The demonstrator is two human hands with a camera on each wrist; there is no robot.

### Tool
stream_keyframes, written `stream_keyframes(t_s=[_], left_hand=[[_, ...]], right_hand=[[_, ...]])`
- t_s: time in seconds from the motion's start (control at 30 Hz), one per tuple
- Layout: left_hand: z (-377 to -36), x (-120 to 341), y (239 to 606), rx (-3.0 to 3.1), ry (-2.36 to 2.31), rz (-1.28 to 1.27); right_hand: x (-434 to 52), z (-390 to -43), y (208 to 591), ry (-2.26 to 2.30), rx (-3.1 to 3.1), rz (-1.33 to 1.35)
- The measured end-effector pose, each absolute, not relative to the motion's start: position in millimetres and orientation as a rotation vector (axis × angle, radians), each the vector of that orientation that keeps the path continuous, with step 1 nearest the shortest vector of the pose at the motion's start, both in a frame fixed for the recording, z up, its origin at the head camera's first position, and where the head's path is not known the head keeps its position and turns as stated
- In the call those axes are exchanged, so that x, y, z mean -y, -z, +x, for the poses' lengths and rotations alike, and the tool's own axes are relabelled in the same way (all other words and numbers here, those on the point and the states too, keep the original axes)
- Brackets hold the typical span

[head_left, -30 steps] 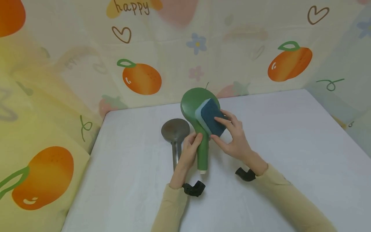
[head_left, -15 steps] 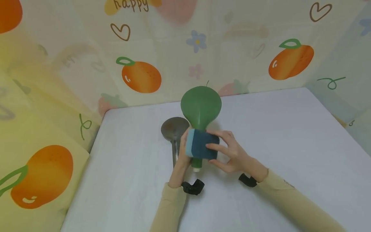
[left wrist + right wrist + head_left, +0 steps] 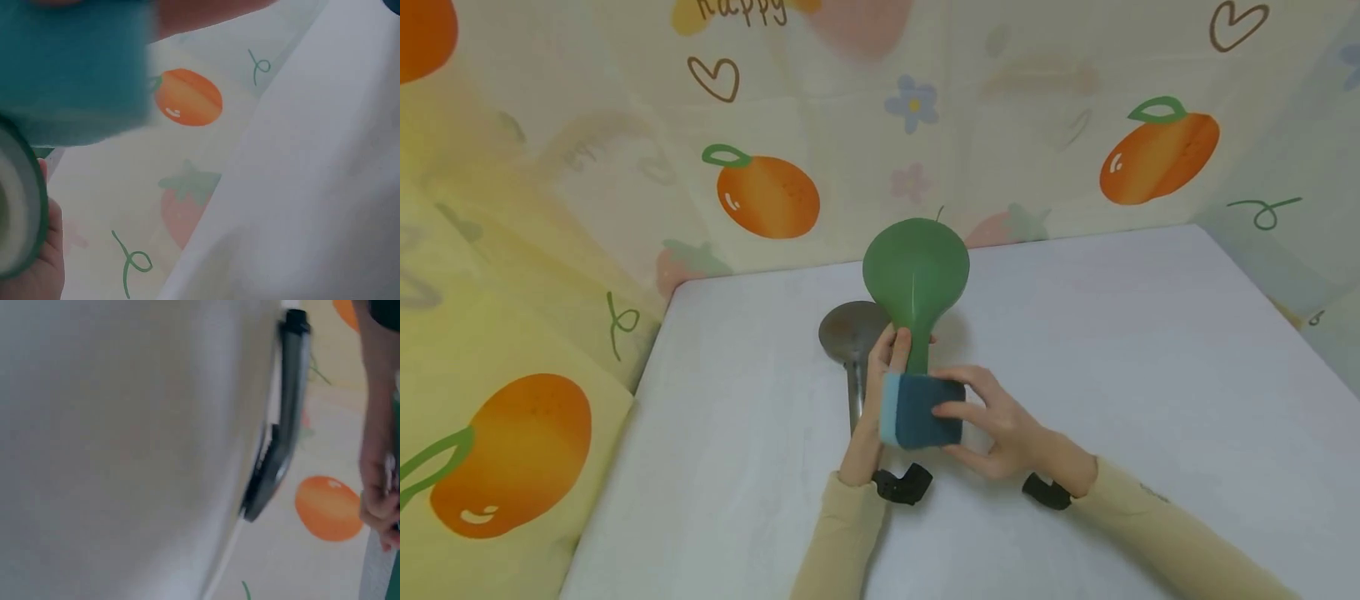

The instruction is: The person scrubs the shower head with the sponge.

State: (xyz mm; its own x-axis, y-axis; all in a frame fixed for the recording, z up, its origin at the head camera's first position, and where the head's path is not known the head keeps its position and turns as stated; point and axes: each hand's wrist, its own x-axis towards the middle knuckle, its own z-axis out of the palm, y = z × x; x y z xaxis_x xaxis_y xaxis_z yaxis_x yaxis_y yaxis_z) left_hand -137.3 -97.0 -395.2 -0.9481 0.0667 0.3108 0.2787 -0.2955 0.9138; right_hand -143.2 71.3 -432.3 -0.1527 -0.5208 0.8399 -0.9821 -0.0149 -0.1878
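A green shower head [image 3: 915, 271] stands tilted above the white table, its round head up and away from me. My left hand [image 3: 891, 348] grips its handle just below the head. My right hand [image 3: 961, 425] pinches a dark blue sponge [image 3: 919, 410] with a light blue edge and holds it against the lower end of the handle, hiding that end. The left wrist view shows the sponge [image 3: 69, 69] blurred and close, with the handle's green-rimmed end [image 3: 19, 212] beside my palm.
A grey metal shower head [image 3: 844, 329] lies flat on the table [image 3: 1150, 375] just left of my left hand; the right wrist view shows it too [image 3: 281, 425]. Fabric walls printed with oranges [image 3: 767, 196] close in the table at the back and both sides.
My right hand has slid the sponge from the green head down along the handle to its lower end. My left hand has shifted a little higher on the handle.
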Motion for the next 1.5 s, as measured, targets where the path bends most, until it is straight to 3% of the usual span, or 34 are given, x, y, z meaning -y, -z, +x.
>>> stream_keyframes(t_s=[0.17,0.47,0.57,0.67,0.97,1.07,1.33,1.5], left_hand=[[-142.3,98.4,402.7,1.825,2.369,-0.38],[-150.8,92.3,425.4,1.893,2.371,-0.301],[-150.2,90.4,425.1,1.893,2.375,-0.277],[-149.7,90.5,425.3,1.89,2.361,-0.267],[-149.6,92.9,426.6,1.866,2.377,-0.294],[-150.5,91.0,427.0,1.822,2.443,-0.303],[-148.6,87.1,426.1,1.884,2.426,-0.332],[-150.2,90.8,427.5,1.837,2.491,-0.474]], right_hand=[[-74.2,-146.3,437.8,-1.089,1.709,1.605],[-74.6,-171.0,417.6,-1.165,1.842,0.974],[-76.1,-173.6,417.4,-1.183,1.883,0.892],[-76.1,-167.5,419.1,-1.231,1.901,0.993],[-90.3,-133.0,434.1,-1.13,1.846,1.68],[-91.3,-140.9,431.7,-1.112,1.838,1.623],[-87.7,-172.5,418.4,-1.161,1.893,1.153],[-90.6,-165.1,414.2,-1.201,1.941,1.131]])
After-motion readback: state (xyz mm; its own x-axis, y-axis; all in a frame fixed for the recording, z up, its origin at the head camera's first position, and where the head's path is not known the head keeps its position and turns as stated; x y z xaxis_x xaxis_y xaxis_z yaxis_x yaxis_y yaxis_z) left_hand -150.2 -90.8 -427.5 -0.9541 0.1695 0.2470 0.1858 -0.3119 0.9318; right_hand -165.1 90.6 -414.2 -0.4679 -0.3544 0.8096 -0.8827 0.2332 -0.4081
